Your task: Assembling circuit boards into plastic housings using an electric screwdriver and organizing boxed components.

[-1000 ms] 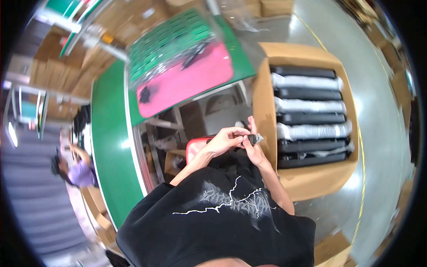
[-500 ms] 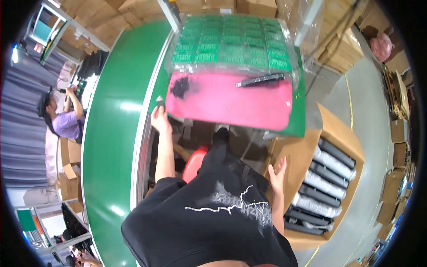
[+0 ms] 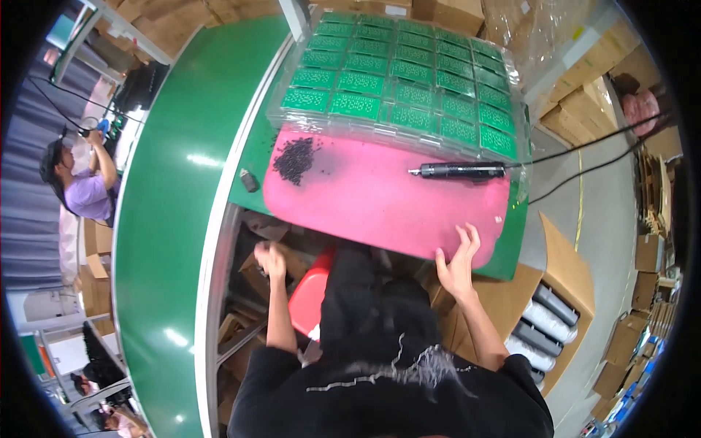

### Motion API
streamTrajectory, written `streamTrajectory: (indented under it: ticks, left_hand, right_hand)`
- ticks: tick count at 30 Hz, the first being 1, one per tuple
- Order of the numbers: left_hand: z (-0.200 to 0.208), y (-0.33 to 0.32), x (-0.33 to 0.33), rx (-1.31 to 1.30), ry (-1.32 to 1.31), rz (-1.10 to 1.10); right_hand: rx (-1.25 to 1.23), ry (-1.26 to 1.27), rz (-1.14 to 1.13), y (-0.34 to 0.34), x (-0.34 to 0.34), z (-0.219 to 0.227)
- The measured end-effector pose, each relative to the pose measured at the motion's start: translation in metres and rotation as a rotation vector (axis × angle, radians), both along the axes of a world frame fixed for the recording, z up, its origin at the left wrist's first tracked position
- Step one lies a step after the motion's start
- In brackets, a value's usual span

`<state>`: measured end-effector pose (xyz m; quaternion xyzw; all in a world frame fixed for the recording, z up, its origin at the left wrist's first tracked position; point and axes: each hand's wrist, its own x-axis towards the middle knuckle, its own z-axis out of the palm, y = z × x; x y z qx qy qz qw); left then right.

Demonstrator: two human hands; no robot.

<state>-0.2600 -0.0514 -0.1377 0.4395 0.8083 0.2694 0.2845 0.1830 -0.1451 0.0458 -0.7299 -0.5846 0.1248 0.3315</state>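
Now both hands are sitting apart, where a second ago they were meeting over a small dark part beside the carton. Since the last frame the left hand (image 3: 270,259) has been dropping from the bench edge down under the bench, and the right hand (image 3: 458,263) has been rising from beside the body to the mat.

Its fingers are spreading wide and flat, fingertips touching the near edge of the pink mat (image 3: 380,197), holding nothing. The left hand is curling loosely, half closed, just below the mat's left corner among brown cardboard scraps; whether it is gripping anything I cannot tell.

The mat is looking smooth, matte and rounded at its corners. Beyond the left hand, a heap of tiny black screws (image 3: 293,159) is lying on it, grainy and loose. Beyond the right hand, a slim black cylindrical driver (image 3: 460,171) is lying flat, its cable trailing off to the right. Farther off, clear glossy plastic trays (image 3: 409,80) are holding rows of green rectangular boards. Between the forearms a red plastic stool (image 3: 310,296) is showing. Right of the right arm, an open cardboard carton (image 3: 562,252) is holding stacked black and grey units.
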Motion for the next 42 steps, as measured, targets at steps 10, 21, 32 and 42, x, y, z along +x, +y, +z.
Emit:
streamTrajectory:
  ticks: [10,21,32,42]
  left_hand:
    - [-0.162,-0.179,-0.021,-0.709,0.169,-0.039]
    - [-0.377,-0.063,-0.195,-0.136,-0.7,-0.179]
    - [-0.114,0.042,0.07,0.129,-0.461,-0.846]
    - [-0.098,0.001,0.071,0.114,-0.434,-0.922]
  right_hand:
    - [0.18,-0.436,-0.1,0.01,0.0,-0.057]
    - [0.406,-0.377,-0.03,0.001,-0.005,-0.084]
    - [0.807,-0.33,0.163,-0.076,-0.07,0.089]
    - [1.478,-0.907,0.203,-0.14,-0.08,0.116]
